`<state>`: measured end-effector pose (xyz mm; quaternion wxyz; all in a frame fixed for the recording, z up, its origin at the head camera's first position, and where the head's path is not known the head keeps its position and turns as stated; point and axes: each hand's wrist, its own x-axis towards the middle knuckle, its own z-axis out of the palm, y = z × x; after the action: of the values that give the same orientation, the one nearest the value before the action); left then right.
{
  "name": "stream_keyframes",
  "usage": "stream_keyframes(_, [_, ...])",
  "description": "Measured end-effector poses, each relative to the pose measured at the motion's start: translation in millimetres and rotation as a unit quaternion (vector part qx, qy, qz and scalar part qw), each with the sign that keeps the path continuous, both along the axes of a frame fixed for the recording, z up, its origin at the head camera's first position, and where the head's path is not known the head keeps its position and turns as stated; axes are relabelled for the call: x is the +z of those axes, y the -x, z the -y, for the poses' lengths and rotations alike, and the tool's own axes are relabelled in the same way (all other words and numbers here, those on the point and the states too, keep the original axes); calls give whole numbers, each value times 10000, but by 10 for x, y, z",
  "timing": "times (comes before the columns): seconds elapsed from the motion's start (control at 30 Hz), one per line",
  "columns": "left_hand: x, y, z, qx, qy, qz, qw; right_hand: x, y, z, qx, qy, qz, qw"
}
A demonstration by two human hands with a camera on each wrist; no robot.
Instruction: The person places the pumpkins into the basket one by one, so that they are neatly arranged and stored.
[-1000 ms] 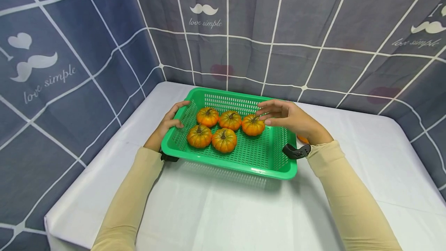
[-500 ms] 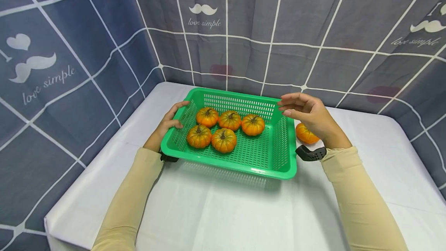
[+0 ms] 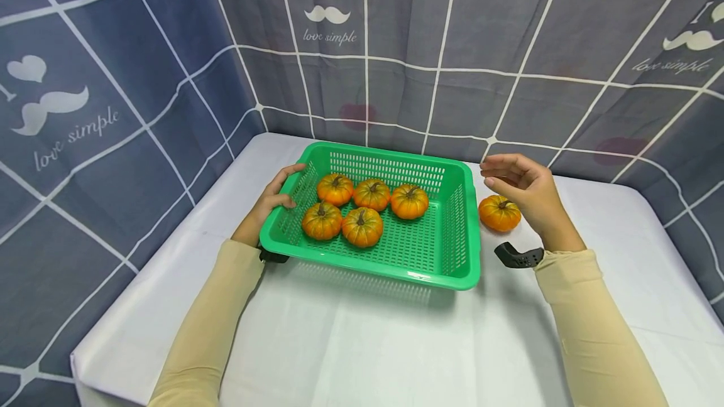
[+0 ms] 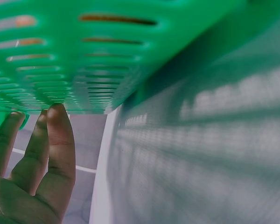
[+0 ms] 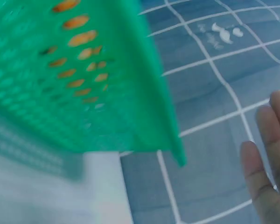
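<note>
A green plastic basket with slotted walls holds several small orange pumpkins, gathered toward its left and middle. My left hand grips the basket's left rim, the thumb and a finger over the edge. In the left wrist view the other fingers reach up against the slotted wall from outside. To the right of the basket, one more pumpkin sits on the table. Above and just right of it, my right hand hovers with nothing in it. In the right wrist view its fingers are loosely extended, apart from the basket.
A white cloth covers the table. Dark grey-blue curtains with white grid lines stand behind and at the left. Each wrist carries a black device, such as the right wristband.
My right hand has moved right, from over the basket's pumpkins past its right rim. The pumpkin outside has come into full view. My left hand and the basket have stayed put.
</note>
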<state>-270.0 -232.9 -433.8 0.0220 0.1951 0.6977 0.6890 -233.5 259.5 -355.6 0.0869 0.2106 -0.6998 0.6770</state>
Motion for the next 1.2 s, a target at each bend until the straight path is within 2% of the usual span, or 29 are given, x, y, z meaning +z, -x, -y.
stream_keyframes(0.27, [-5, 4, 4, -8, -31, -60, 10000, -262, 3, -130, -871, 324, -233, 9954])
stream_keyframes(0.47, [-3, 1, 1, -103, -196, 36, 9997, -472, 11, -193, -1694, 541, -235, 9838])
stream_keyframes(0.63, [-1, 7, 2, -50, -98, -18, 9999, -647, 10, -259, -2230, 567, 23, 9732])
stream_keyframes(0.97, [4, -3, -7, -43, -106, 8, 9999, -914, 10, -373, -2677, 905, 1014, 9539])
stream_keyframes(1.2, [2, 18, 7, 107, 293, -244, 9992, -1039, 11, -413, -2645, 1045, 1427, 9480])
